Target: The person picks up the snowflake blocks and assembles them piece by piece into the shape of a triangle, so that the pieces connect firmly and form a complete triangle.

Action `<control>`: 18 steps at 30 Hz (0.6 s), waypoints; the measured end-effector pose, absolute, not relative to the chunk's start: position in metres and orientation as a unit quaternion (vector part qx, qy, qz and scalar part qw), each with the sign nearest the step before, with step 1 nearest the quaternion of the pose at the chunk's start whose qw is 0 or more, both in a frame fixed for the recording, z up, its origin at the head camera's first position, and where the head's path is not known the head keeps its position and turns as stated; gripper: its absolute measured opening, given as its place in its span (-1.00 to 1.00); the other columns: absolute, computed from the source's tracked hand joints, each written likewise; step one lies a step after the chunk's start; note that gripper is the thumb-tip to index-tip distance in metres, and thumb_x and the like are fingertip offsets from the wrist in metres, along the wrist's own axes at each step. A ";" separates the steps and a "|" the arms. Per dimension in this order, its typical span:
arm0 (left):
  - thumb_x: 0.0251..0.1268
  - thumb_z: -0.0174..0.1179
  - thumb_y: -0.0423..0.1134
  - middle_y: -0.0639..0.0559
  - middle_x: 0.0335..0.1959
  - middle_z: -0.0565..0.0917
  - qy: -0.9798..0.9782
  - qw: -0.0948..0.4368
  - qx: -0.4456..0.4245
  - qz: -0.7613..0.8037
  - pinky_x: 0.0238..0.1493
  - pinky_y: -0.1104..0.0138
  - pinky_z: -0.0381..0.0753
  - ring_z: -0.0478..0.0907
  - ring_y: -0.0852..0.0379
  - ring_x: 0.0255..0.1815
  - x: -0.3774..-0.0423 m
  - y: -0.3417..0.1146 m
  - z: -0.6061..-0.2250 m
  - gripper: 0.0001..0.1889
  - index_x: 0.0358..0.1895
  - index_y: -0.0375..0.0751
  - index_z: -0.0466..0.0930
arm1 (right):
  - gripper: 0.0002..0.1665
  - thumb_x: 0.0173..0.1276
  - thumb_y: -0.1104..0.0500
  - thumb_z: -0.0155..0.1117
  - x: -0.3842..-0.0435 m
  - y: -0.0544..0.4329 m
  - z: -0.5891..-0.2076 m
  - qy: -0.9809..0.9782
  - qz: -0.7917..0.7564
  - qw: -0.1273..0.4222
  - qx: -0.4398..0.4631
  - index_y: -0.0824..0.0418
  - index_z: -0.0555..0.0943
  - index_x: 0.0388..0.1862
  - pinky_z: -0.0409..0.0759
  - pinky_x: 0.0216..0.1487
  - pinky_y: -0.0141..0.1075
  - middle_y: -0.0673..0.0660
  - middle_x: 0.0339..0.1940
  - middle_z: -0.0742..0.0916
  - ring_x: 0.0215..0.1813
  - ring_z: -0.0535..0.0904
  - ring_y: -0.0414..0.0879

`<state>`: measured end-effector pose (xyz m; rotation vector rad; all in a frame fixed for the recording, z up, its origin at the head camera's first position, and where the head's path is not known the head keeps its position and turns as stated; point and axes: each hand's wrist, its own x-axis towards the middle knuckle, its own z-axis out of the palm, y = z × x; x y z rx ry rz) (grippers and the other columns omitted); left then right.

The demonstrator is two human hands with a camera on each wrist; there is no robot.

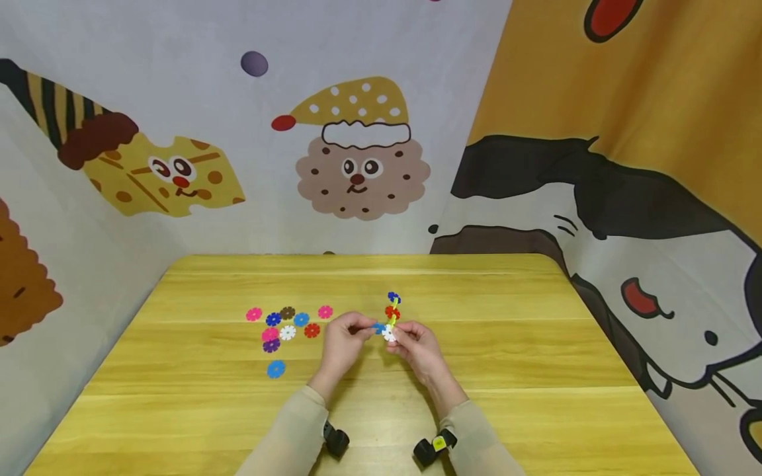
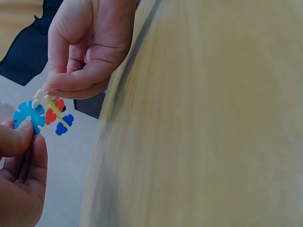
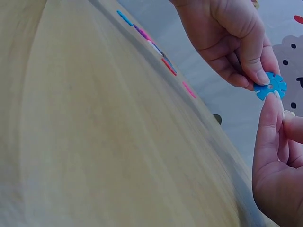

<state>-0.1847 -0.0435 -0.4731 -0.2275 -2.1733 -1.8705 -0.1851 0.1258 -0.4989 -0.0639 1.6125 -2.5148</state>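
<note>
Over the middle of the table, my left hand pinches a light blue notched disc between thumb and fingers. My right hand holds a white notched disc at the near end of a small chain of discs. Beyond the white disc, the chain has a yellow piece, a red disc and a dark blue disc. In the right wrist view the blue disc meets the fingertips of my right hand; whether it is slotted into the white one, I cannot tell.
Several loose notched discs lie flat to the left of my hands, among them a brown disc, a purple disc and a light blue disc. The wooden table ends at a cartoon-printed cloth behind it.
</note>
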 end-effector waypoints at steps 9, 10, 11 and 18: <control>0.03 0.38 -0.61 -0.17 -0.40 0.73 -0.759 0.125 -0.086 -0.633 -0.29 0.41 0.64 0.64 0.01 -0.36 -0.185 -0.043 -0.474 -0.88 -0.42 -0.35 0.73 | -0.84 0.41 0.51 0.10 -0.186 0.126 -0.498 0.549 -0.833 0.070 -0.018 0.32 0.56 -0.28 0.70 -0.29 -0.34 0.13 -0.41 0.66 -0.43 0.63 -0.16; 0.04 0.38 -0.61 -0.18 -0.40 0.72 -0.760 0.120 -0.090 -0.633 -0.29 0.40 0.65 0.64 0.01 -0.36 -0.185 -0.044 -0.474 -0.88 -0.41 -0.35 0.73 | -0.85 0.41 0.50 0.10 -0.186 0.126 -0.498 0.551 -0.832 0.068 -0.016 0.32 0.56 -0.28 0.70 -0.29 -0.34 0.13 -0.41 0.66 -0.43 0.63 -0.16; 0.04 0.38 -0.60 -0.18 -0.40 0.72 -0.759 0.113 -0.093 -0.634 -0.30 0.40 0.66 0.64 0.01 -0.36 -0.186 -0.045 -0.474 -0.88 -0.41 -0.35 0.73 | -0.85 0.41 0.50 0.10 -0.186 0.127 -0.498 0.552 -0.831 0.066 -0.013 0.32 0.55 -0.28 0.70 -0.29 -0.35 0.13 -0.41 0.66 -0.43 0.63 -0.16; 0.03 0.38 -0.60 -0.18 -0.41 0.72 -0.771 0.079 -0.084 -0.626 -0.28 0.39 0.66 0.64 0.05 -0.36 -0.187 -0.047 -0.475 -0.88 -0.39 -0.36 0.72 | -0.92 0.41 0.49 0.14 -0.189 0.128 -0.500 0.563 -0.824 0.057 -0.009 0.40 0.56 -0.21 0.70 -0.27 -0.35 0.14 -0.35 0.63 -0.41 0.63 -0.14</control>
